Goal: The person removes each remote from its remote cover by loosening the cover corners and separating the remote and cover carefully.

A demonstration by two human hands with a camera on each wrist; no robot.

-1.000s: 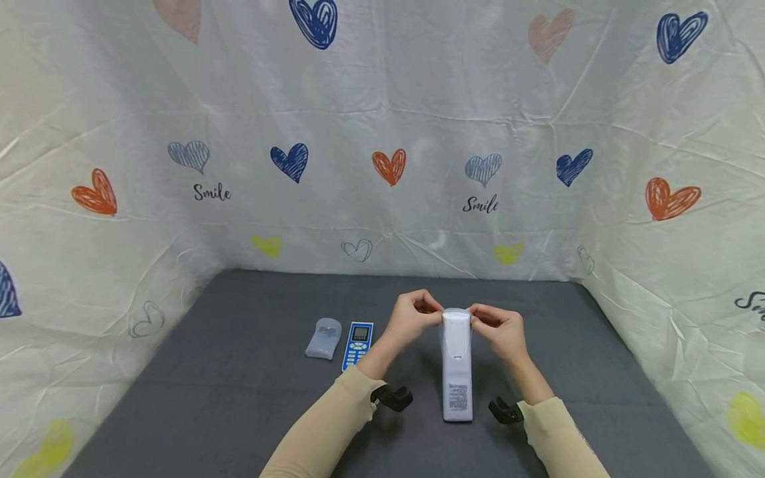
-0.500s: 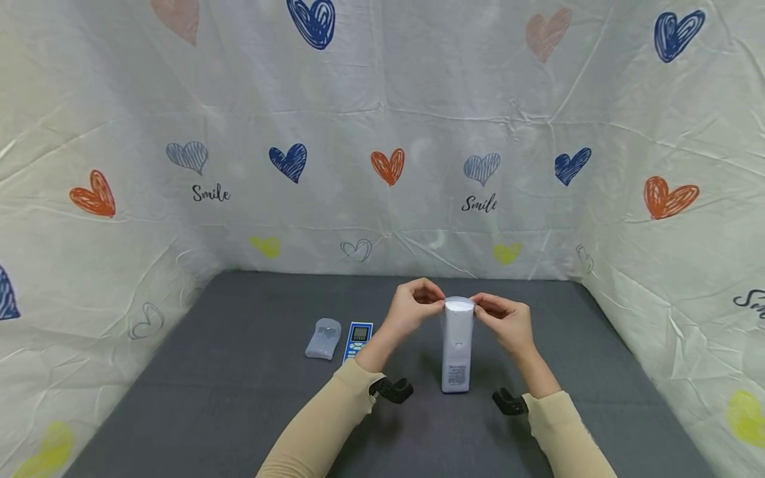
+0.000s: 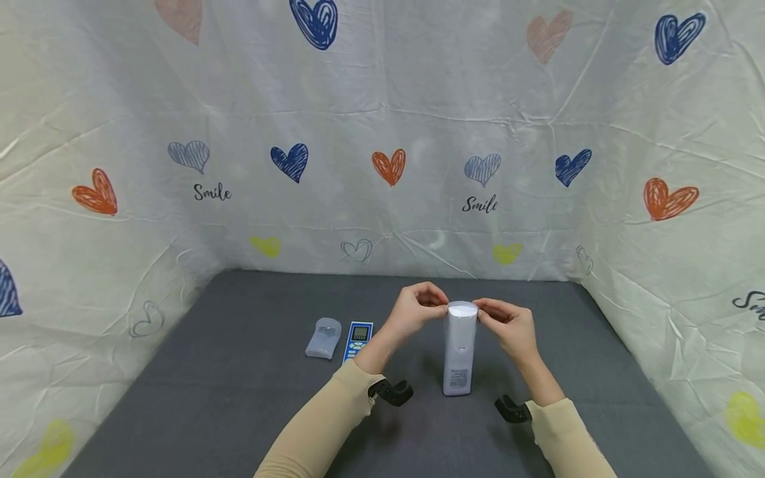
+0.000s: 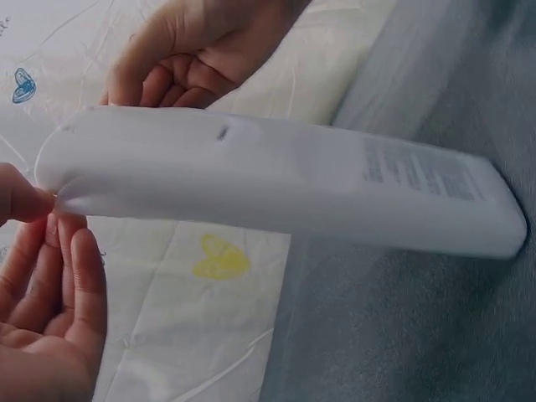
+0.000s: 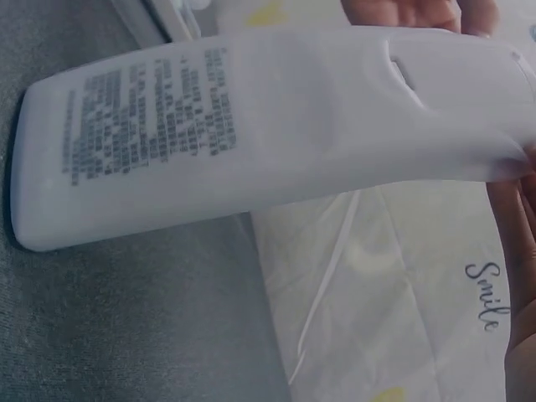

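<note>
A white remote control (image 3: 459, 348) stands on end on the dark cloth, its back with a printed label (image 5: 151, 113) facing me. A clear soft cover (image 4: 79, 194) wraps its upper end, with a thin rim around the top. My left hand (image 3: 416, 312) pinches the cover's top edge at the left corner between thumb and fingertips. At the opposite corner, my right hand (image 3: 510, 325) pinches the same edge. The left wrist view shows the cover pulled out slightly at the left fingertips. The remote's front is hidden.
Left of my left forearm lies a blue remote control (image 3: 359, 335) with a small screen, partly covered by the wrist. Beside it lies a small translucent cover (image 3: 325, 338). A white curtain with printed hearts (image 3: 391, 166) closes off the back and sides of the grey-covered table (image 3: 251, 398).
The white remote has tipped more upright, and its lower end has moved away from me. Both hands rose a little with it, then came slightly down and right. Their pinch stays on the top edge.
</note>
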